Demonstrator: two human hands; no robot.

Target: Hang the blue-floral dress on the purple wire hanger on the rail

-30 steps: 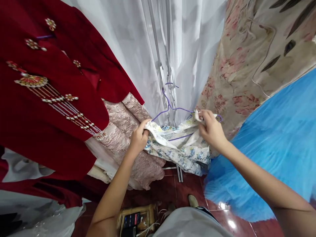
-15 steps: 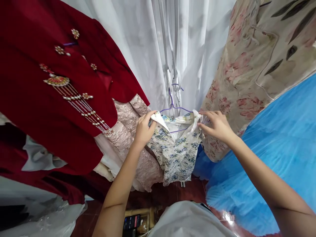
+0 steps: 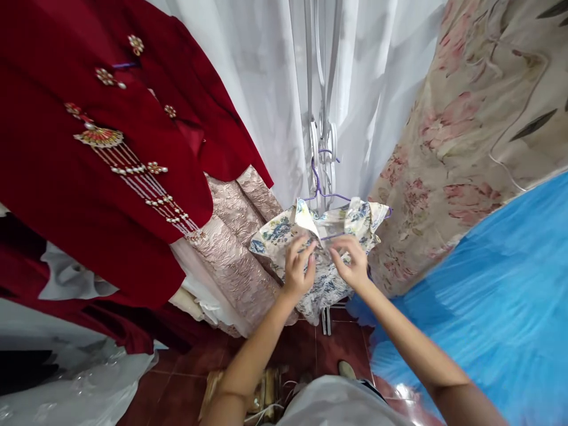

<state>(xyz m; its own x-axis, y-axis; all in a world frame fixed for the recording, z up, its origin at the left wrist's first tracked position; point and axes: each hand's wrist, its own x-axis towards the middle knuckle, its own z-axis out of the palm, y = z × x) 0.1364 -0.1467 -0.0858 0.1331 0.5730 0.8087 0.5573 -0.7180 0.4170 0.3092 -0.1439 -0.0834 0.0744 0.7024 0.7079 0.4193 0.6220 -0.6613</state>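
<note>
A floral blouse or dress top (image 3: 279,231), white with blue and yellow print, hangs on a purple hanger (image 3: 318,180) in front of me. Its white collar (image 3: 305,218) is folded outward at the V neckline. My left hand (image 3: 299,269) is at the front of the garment, just below the collar, fingers loosely curved and thumb apart. On the other side of the neckline, my right hand (image 3: 351,263) has its thumb and fingers bent with a gap between them. Slight blur hides whether the fingertips touch the cloth.
Red velvet garments (image 3: 146,118) with beaded ornaments hang at left, beside a pink textured garment (image 3: 239,236). A beige floral garment (image 3: 412,195) and a blue ruffled one (image 3: 479,284) hang at right. White hooks (image 3: 332,139) and a white curtain (image 3: 266,89) are behind.
Both hands have left the garment's shoulders and moved inward and down to the neckline. The shoulders now spread out over the hanger. The view has shifted slightly.
</note>
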